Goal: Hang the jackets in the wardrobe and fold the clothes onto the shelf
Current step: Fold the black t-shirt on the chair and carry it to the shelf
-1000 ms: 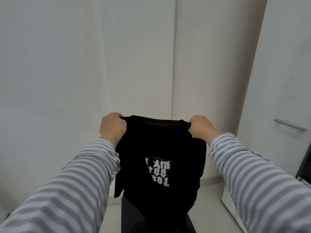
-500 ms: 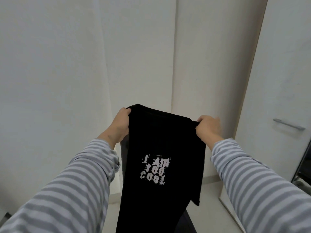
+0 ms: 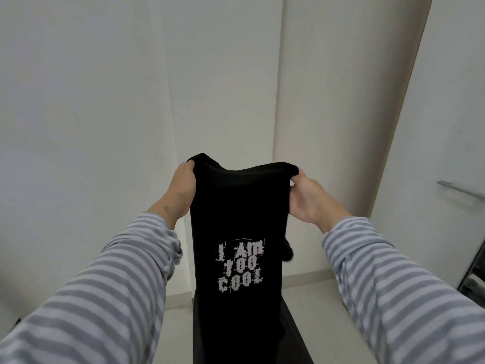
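A black T-shirt [image 3: 237, 206] with white lettering hangs lengthwise in front of me, its sides folded back into a narrow strip. My left hand [image 3: 183, 187] grips its top left corner. My right hand [image 3: 305, 198] pinches the top right corner, palm turned toward me. The shirt's lower part runs out of the frame at the bottom. A bit of black sleeve [image 3: 288, 250] sticks out on the right side.
White wardrobe panels [image 3: 223, 74] fill the view ahead. To the right stands a white door [image 3: 446, 127] with a metal bar handle [image 3: 460, 189]. A dark object [image 3: 296, 334] lies below the shirt on the pale floor [image 3: 320, 306].
Both hands raised the shirt and moved closer together. The shirt hangs narrower and straighter now, and its print shows in full.
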A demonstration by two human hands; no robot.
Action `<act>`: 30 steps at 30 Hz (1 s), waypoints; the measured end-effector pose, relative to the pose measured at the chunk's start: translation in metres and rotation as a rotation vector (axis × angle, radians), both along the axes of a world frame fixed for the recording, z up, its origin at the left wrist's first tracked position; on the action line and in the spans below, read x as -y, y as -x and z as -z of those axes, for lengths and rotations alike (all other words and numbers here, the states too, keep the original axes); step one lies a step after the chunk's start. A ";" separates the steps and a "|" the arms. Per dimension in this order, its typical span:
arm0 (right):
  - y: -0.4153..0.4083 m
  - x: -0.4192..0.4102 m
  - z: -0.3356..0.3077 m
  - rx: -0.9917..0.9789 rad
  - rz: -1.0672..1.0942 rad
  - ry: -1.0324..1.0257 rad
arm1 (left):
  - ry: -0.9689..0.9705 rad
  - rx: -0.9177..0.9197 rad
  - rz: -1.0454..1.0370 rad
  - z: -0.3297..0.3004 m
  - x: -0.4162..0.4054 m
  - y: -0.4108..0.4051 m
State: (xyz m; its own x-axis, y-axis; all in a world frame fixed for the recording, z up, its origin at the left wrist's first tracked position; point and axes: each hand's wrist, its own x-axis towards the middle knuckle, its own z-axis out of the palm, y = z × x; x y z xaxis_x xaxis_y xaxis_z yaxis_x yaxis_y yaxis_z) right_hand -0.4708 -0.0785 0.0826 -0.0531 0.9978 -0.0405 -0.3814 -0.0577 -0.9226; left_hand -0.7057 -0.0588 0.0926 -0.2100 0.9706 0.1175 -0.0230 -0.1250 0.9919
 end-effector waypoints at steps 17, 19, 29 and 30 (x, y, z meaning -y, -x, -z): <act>0.046 -0.097 -0.004 -0.018 0.204 -0.006 | 0.074 0.017 0.006 0.018 -0.083 -0.005; 0.049 -0.106 -0.019 -0.046 0.242 -0.048 | 0.020 0.059 -0.009 0.002 -0.089 -0.009; 0.041 -0.084 -0.003 -0.064 0.212 -0.028 | -0.042 0.081 0.019 0.009 -0.062 -0.010; 0.040 -0.077 0.011 -0.064 0.217 0.007 | -0.013 0.084 0.021 0.021 -0.055 -0.010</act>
